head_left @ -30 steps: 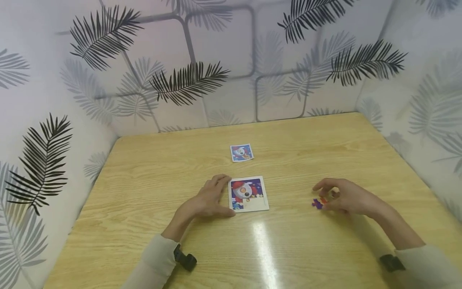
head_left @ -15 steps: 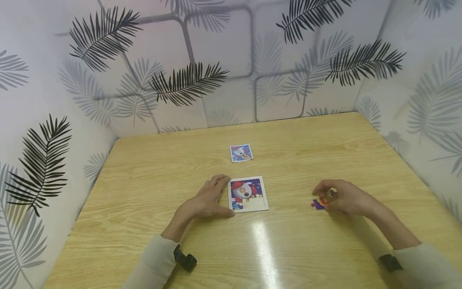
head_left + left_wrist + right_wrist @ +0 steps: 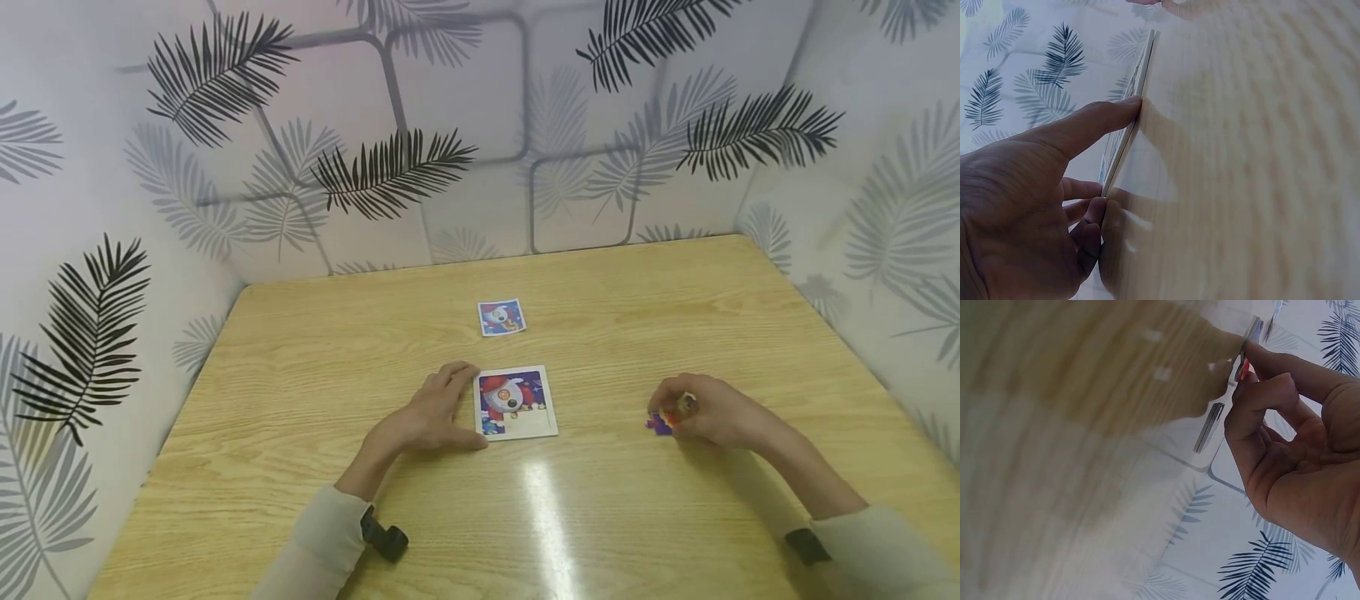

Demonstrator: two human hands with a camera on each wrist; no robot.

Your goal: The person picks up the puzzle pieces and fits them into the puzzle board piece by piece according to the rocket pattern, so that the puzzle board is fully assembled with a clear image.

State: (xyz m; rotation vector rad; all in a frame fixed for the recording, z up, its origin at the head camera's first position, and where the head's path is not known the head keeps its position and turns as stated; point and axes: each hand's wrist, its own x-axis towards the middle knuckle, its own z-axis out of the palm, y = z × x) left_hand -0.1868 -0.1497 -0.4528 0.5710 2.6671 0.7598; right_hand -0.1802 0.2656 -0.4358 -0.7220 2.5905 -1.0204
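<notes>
A square puzzle board (image 3: 530, 426) with a white frame lies mid-table, its cartoon picture partly filled and its lower right bare. My left hand (image 3: 435, 412) holds the board's left side, thumb at the near corner and fingers at the far one; the left wrist view shows the board (image 3: 1138, 81) edge-on against the thumb. To the right, my right hand (image 3: 716, 410) bends over purple and orange puzzle pieces (image 3: 660, 423). In the right wrist view, its fingertips pinch a red puzzle piece (image 3: 1243, 369), partly hidden. Another thin piece (image 3: 1209, 428) lies on the table nearby.
Behind the board lies a small picture card (image 3: 502, 317) with a similar cartoon. The wooden table (image 3: 337, 333) meets a leaf-patterned wall (image 3: 480, 208) at the back. Light glares off the tabletop in front of the board.
My right hand's fingers have drawn closer together on the puzzle pieces, and the orange part is more covered. My left hand and the board have stayed where they were.
</notes>
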